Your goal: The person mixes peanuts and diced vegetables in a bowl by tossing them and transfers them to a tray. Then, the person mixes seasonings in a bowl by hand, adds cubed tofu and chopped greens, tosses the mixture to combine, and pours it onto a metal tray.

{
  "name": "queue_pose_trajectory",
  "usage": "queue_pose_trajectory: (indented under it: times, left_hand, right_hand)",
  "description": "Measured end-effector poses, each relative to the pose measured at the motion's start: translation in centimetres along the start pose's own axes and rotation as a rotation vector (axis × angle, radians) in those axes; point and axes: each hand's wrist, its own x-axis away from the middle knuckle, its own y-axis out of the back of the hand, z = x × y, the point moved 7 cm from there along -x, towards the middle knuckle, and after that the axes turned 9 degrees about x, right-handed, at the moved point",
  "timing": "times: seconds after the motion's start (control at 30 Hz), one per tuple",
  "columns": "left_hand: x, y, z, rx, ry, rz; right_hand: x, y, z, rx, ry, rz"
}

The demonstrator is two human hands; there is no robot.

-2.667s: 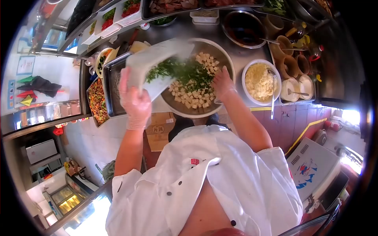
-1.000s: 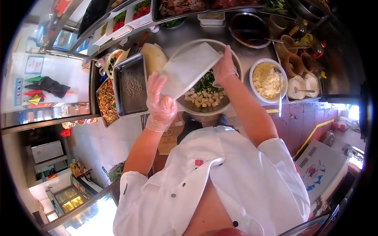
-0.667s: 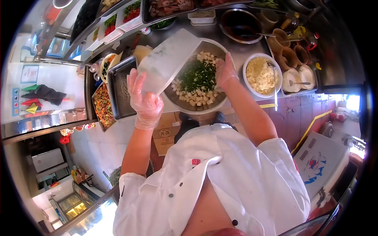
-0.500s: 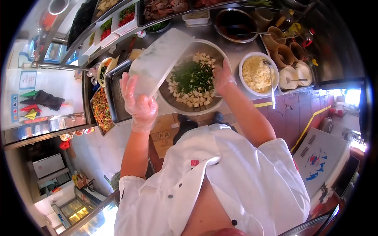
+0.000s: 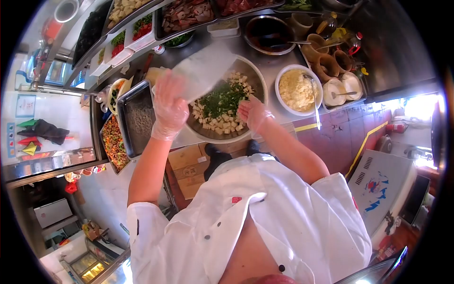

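In a clear plastic glove, my left hand (image 5: pixel 169 106) grips the near left end of a white, translucent container (image 5: pixel 203 68), tilted over the left part of a large metal bowl (image 5: pixel 260 80). White diced cubes (image 5: pixel 222 125) lie in the bowl, with chopped greens (image 5: pixel 217 102) heaped over their middle. My right hand (image 5: pixel 253 112), gloved too, is at the bowl's right near side, fingers bent together by the cubes; whether it pinches anything is too small to tell.
To the right stands a white bowl of pale crumbly food (image 5: pixel 298 90) with a spoon. A dark-liquid bowl (image 5: pixel 268 34) sits behind. Left are a metal tray (image 5: pixel 137 118) and a tray of mixed diced vegetables (image 5: pixel 115 144). Wooden cups (image 5: pixel 326 66) stand at the back right.
The white container has been lifted and tilted, uncovering the cubes and greens. My right hand has come down and inward to the bowl's near side, its fingers now bent. The view has shifted.
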Motion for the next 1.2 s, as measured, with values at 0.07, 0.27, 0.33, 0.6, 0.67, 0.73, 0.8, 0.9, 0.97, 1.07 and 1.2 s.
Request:
queue_pose_trajectory:
  times: [0.07, 0.27, 0.33, 0.6, 0.67, 0.73, 0.8, 0.9, 0.97, 1.07, 1.2]
  left_hand:
    - [0.6, 0.6, 1.6, 0.039, 0.173, -0.060]
    - [4.6, 2.2, 5.0, 0.199, 0.659, -0.321]
    - [6.7, 1.9, 5.9, 0.335, 0.793, -0.497]
    - [6.3, 2.6, 0.1, -0.037, 0.444, -0.260]
    - [6.2, 2.1, -1.2, 0.005, 0.338, -0.210]
    - [6.5, 1.2, -2.0, 0.002, 0.209, -0.169]
    - [6.4, 0.5, -3.0, -0.011, 0.199, -0.137]
    - [6.7, -0.3, -3.3, 0.005, 0.187, -0.110]
    - [7.3, -0.3, -3.6, 0.027, 0.239, -0.077]
    - [8.9, 0.7, -3.2, 0.136, 0.595, -0.158]
    - [19.4, -0.7, -0.2, 0.528, 1.202, -0.351]
  right_hand:
    - [0.5, -0.9, 1.2, -0.043, 0.018, 0.118]
    - [4.0, -6.7, 7.4, 0.040, 0.139, 0.176]
    - [4.2, -8.2, 8.6, 0.061, 0.173, 0.166]
    - [6.4, -12.4, 8.2, 0.057, 0.137, 0.233]
    - [7.2, -12.8, 7.2, 0.061, 0.093, 0.241]
    - [7.7, -13.0, 6.8, 0.078, 0.116, 0.241]
    - [7.5, -12.8, 6.2, 0.095, 0.121, 0.213]
    - [7.3, -12.3, 6.0, 0.116, 0.110, 0.148]
    - [7.9, -12.3, 6.3, 0.123, 0.106, 0.132]
    - [8.4, -12.2, 6.7, 0.099, 0.114, 0.121]
    - [8.3, -11.7, 6.8, 0.090, 0.074, 0.289]
